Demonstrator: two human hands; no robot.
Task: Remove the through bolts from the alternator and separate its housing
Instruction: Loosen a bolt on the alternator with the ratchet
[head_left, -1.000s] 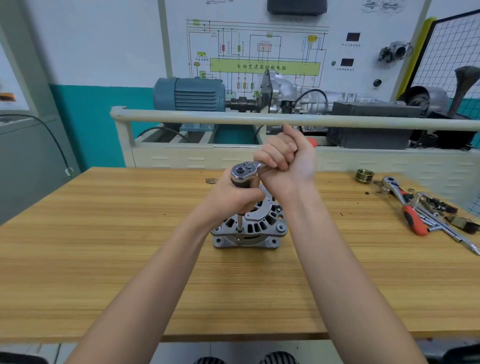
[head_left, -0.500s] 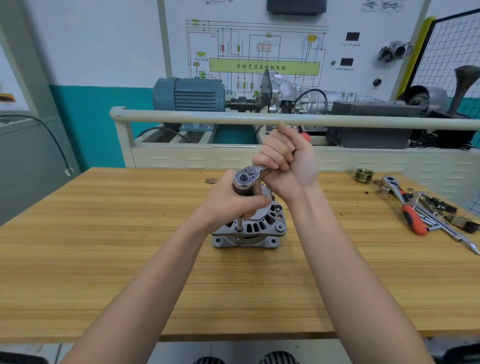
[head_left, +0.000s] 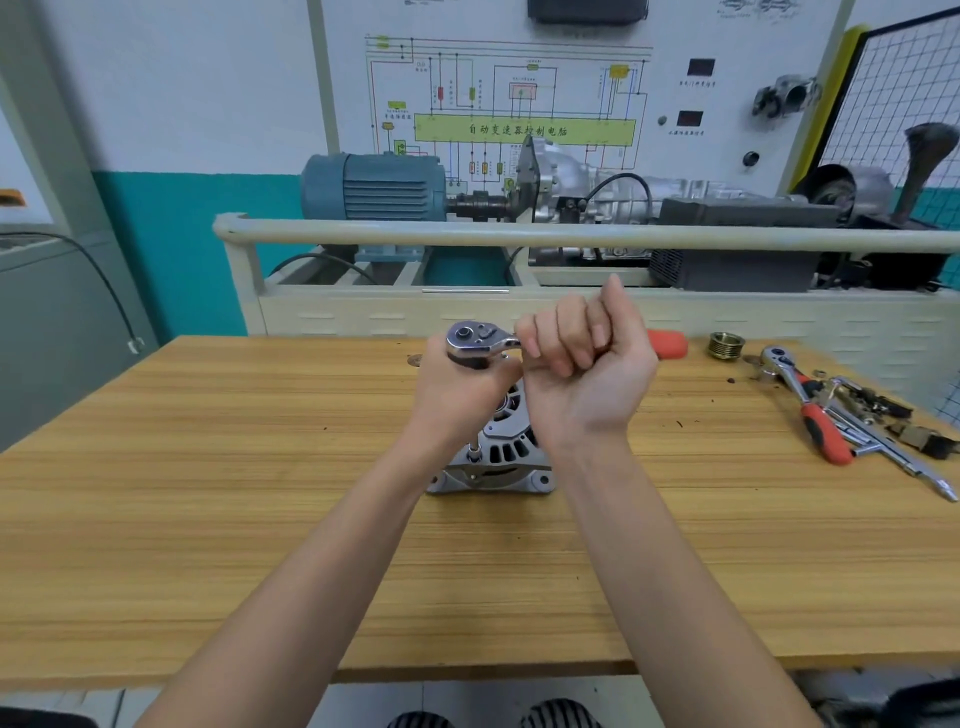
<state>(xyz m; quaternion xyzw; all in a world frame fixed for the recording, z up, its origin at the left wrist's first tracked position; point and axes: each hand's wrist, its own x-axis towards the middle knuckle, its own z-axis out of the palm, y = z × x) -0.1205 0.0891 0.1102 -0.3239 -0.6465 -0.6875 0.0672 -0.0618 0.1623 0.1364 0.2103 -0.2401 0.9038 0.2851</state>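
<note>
While the alternator (head_left: 496, 457) stands near the middle of the wooden worktop (head_left: 208, 493), a ratchet wrench (head_left: 480, 338) is engaged above it through a vertical extension (head_left: 474, 451) that meets the housing at its front left edge. The left hand (head_left: 462, 387) is curled around the ratchet head and the top of the extension from below, with the chrome head showing above the fingers. The right hand (head_left: 584, 364) is closed in a fist around the wrench handle, whose orange end (head_left: 667, 343) protrudes to the right of the hand. Both forearms reach in from the near edge of the worktop and cover part of the housing. On the right side of the worktop, well apart from the alternator, lie a brass-coloured threaded fitting (head_left: 725, 345), a second ratchet (head_left: 802, 402) with a red grip, and a group of small metal tools (head_left: 883, 431). Behind the worktop stands a training rig with a blue-grey motor (head_left: 371, 187) and a wiring diagram panel (head_left: 519, 104).
</note>
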